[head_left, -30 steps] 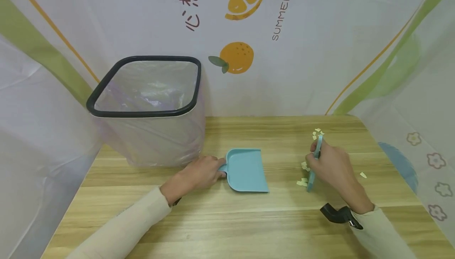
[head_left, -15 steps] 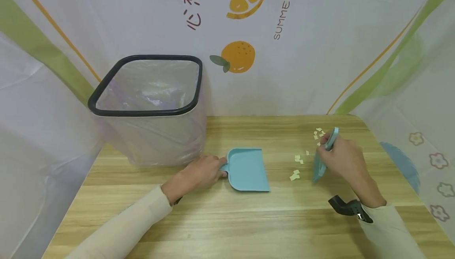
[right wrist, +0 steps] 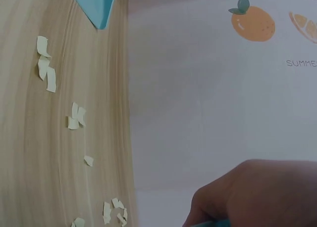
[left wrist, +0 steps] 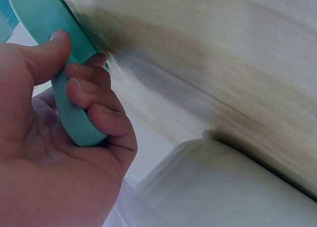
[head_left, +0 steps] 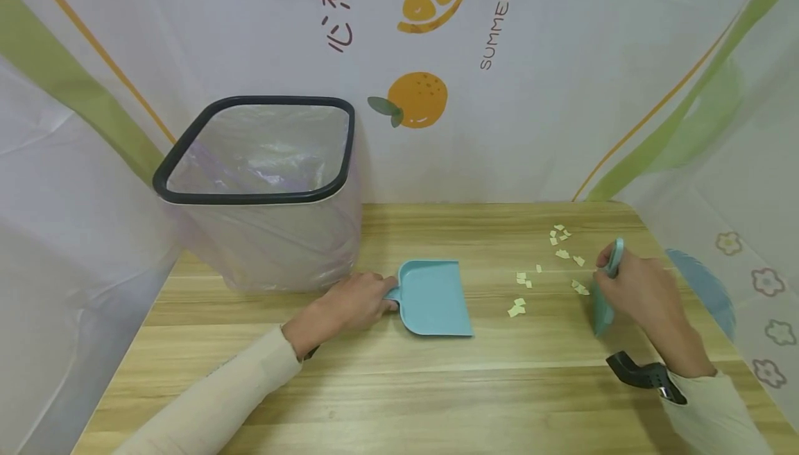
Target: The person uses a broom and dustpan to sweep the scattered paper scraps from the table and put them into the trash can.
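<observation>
My left hand point(head_left: 358, 302) grips the handle of a light blue dustpan point(head_left: 435, 299), which lies on the wooden table with its wide lip facing right. In the left wrist view, the fingers curl round the turquoise handle point(left wrist: 74, 108). At the right, my right hand point(head_left: 643, 292) holds a light blue brush point(head_left: 603, 306), its head angled down at the tabletop. Between dustpan and brush lie small pale yellow paper scraps point(head_left: 517, 311) in several loose clusters. More paper scraps point(right wrist: 45, 64) show in the right wrist view, where the brush is mostly hidden by the hand.
A bin point(head_left: 293, 240) with a black rim and a clear plastic liner stands at the back left, close beside my left hand. A printed white curtain point(head_left: 530, 129) hangs behind the wooden table point(head_left: 399, 392) and along both sides.
My right hand has moved right with the brush, away from the dustpan. Some scraps have shifted left and others now show beside the brush. My left hand and the dustpan stay put.
</observation>
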### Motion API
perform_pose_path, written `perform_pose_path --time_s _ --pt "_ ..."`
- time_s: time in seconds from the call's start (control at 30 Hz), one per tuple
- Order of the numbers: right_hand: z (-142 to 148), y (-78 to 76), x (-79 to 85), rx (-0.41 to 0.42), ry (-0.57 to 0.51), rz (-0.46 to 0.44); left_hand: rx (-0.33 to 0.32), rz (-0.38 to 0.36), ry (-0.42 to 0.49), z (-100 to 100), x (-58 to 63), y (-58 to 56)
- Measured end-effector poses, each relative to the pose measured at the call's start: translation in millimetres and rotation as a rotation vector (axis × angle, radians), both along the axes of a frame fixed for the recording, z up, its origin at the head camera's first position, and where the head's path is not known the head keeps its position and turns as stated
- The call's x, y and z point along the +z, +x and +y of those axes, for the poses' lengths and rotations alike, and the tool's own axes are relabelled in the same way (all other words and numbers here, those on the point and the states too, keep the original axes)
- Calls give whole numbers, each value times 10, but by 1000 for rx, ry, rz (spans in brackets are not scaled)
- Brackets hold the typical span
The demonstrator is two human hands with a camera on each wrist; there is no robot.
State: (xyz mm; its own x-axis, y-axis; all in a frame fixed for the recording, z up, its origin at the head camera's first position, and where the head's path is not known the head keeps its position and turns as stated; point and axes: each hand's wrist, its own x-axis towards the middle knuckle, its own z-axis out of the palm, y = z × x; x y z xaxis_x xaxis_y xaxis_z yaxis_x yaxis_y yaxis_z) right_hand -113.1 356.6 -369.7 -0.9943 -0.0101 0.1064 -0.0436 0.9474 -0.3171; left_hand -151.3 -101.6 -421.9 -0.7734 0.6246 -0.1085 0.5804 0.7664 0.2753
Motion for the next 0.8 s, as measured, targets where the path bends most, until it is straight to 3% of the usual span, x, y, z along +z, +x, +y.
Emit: perform_pose_path --time_s 0.53,0.8 --pt "-412 -287 -55 150 -37 77 -3 4 7 -4 1 -6" --pt "-693 -335 -45 209 -61 103 -11 18 12 -5 -21 -16"
